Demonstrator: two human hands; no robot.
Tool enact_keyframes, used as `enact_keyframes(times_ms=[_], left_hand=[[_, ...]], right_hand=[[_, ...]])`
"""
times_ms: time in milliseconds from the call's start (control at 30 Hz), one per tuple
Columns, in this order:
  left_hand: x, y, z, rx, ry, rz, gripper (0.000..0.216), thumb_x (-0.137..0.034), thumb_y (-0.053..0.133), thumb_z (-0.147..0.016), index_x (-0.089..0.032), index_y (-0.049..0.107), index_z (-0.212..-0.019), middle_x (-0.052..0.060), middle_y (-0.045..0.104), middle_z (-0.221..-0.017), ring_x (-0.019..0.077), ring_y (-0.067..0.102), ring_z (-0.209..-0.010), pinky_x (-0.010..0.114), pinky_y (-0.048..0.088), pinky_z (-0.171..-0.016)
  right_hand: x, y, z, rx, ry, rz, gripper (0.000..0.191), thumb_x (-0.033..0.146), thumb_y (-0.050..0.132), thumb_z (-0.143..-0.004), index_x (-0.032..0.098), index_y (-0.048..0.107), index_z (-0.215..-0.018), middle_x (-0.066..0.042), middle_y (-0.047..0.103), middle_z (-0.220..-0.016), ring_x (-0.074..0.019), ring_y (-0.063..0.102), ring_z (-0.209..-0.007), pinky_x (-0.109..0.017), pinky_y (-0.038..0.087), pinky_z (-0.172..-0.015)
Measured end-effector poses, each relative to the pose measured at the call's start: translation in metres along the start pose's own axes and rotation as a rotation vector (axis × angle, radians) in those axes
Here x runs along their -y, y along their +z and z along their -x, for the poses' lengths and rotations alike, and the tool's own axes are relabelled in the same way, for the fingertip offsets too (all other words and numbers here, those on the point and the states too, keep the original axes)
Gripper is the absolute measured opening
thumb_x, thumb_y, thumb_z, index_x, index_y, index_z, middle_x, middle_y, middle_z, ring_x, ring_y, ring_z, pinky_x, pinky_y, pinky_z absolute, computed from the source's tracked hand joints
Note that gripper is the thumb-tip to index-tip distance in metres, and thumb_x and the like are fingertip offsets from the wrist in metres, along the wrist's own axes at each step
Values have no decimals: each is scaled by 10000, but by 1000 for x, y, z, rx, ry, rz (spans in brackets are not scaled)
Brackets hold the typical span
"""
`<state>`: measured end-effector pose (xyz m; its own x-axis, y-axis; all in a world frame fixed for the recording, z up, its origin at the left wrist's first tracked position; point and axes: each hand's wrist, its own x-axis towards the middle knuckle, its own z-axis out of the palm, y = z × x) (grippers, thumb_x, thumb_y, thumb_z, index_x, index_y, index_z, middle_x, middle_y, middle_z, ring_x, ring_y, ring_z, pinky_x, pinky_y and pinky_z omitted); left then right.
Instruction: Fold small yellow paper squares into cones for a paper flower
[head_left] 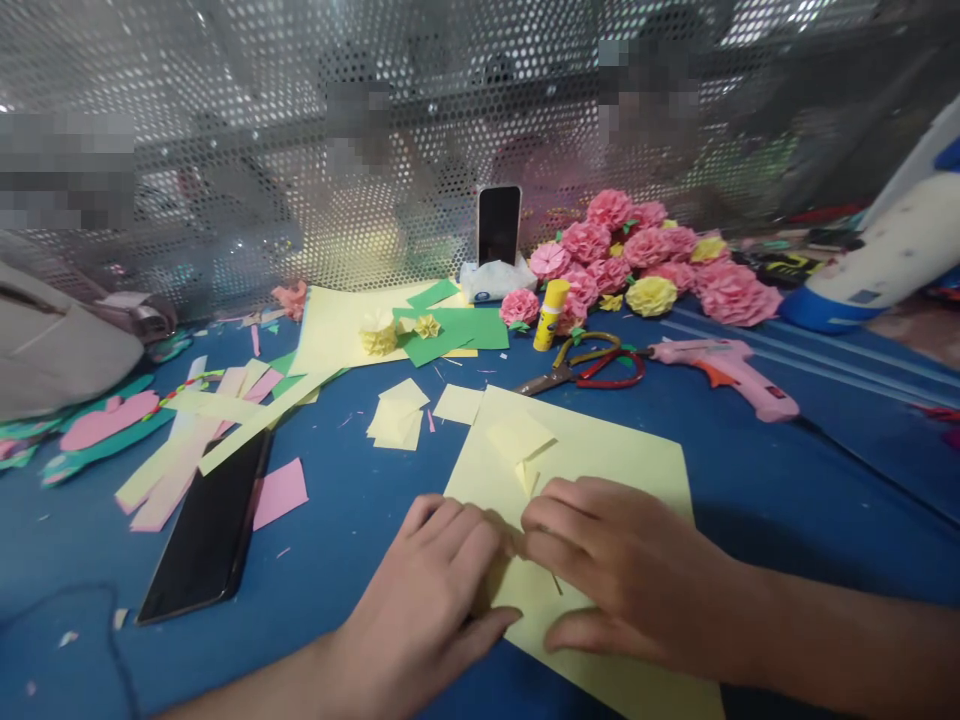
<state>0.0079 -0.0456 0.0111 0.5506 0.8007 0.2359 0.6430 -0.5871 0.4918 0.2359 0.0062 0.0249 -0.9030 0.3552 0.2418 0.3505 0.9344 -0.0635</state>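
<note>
Both hands meet over a pale yellow sheet of paper (630, 470) that lies on the blue table. My left hand (442, 590) is closed, its fingertips pressed together on a small piece of yellow paper that the fingers mostly hide. Touching the same spot from the other side, my right hand (615, 570) curls its fingers down, thumb apart below. Just beyond the fingertips are a folded yellow paper piece (526, 476) and a yellow paper square (521, 436). More small yellow squares (397, 415) lie left of the sheet.
Scissors (555, 378), a glue stick (552, 315) and a pink glue gun (731, 370) with its cord lie beyond my right hand. Pink paper flowers (585, 243) are piled behind. Left are a black phone (210, 530) and paper strips (262, 425). A perforated metal panel (420, 180) rises behind.
</note>
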Motion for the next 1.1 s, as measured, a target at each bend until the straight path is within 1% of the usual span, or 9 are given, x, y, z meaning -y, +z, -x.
enact_keyframes(times_ms=[67,133,300,467,633,733,833,967,1100], left_hand=[[1,2,-2,9,-20,14,232,-271,706,-880,-205,519,-999,1,624,-955,196,578,-880,349,406,-833],[2,3,-3,2,-49,59,262,-234,730,-858,-210,518,-1008,-11,621,-953,187,573,-875,342,391,-830],[4,-1,-4,-95,-74,132,162,-108,641,-885,-217,566,-979,-40,630,-855,147,572,-811,316,372,-804],[5,-7,-1,-340,198,-173,223,-106,471,-990,-194,638,-872,-18,657,-751,130,561,-697,343,347,-794],[-5,-9,2,-466,407,-299,249,-129,480,-1012,-168,671,-856,-24,707,-757,128,602,-690,354,363,-813],[-7,-10,2,-415,302,-182,189,-157,503,-1011,-195,664,-919,5,714,-958,139,619,-847,319,405,-829],[-4,-10,1,-298,16,171,191,-147,512,-978,-223,596,-1132,61,642,-1135,162,610,-1010,276,480,-827],[2,-5,-3,-160,-287,712,232,-213,455,-996,-229,486,-1225,33,645,-958,124,626,-808,228,522,-706],[6,2,-10,-159,-400,985,409,-224,675,-855,-225,476,-1212,-27,591,-817,84,572,-657,185,484,-615]], right_hand=[[-2,4,-5,11,-8,-8,251,425,616,-951,179,621,-898,-43,627,-880,-199,512,-787,-335,363,-671],[-4,5,-7,-8,5,-49,215,271,523,-996,191,591,-809,-12,604,-754,-173,499,-701,-320,325,-636],[-7,-3,-4,-15,189,-348,259,300,477,-1025,204,633,-841,37,598,-594,-111,509,-521,-271,277,-551],[-14,-9,-4,52,454,-916,270,433,609,-957,178,677,-899,-1,697,-734,-120,616,-632,-218,416,-604],[-17,-2,-9,110,559,-1228,349,474,754,-836,157,631,-913,23,581,-704,-112,544,-637,-221,435,-601],[-14,3,-11,80,529,-1216,362,440,783,-814,170,588,-956,52,483,-712,-92,449,-633,-201,392,-573],[-13,3,-14,83,528,-1186,307,347,751,-848,185,556,-1021,50,488,-762,-93,466,-663,-201,400,-594],[-15,-1,-16,136,516,-1069,309,248,723,-849,205,533,-1089,53,504,-804,-93,482,-672,-207,419,-619],[-16,-4,-20,172,462,-950,295,184,685,-851,208,533,-1102,54,521,-791,-98,480,-666,-210,411,-614]])
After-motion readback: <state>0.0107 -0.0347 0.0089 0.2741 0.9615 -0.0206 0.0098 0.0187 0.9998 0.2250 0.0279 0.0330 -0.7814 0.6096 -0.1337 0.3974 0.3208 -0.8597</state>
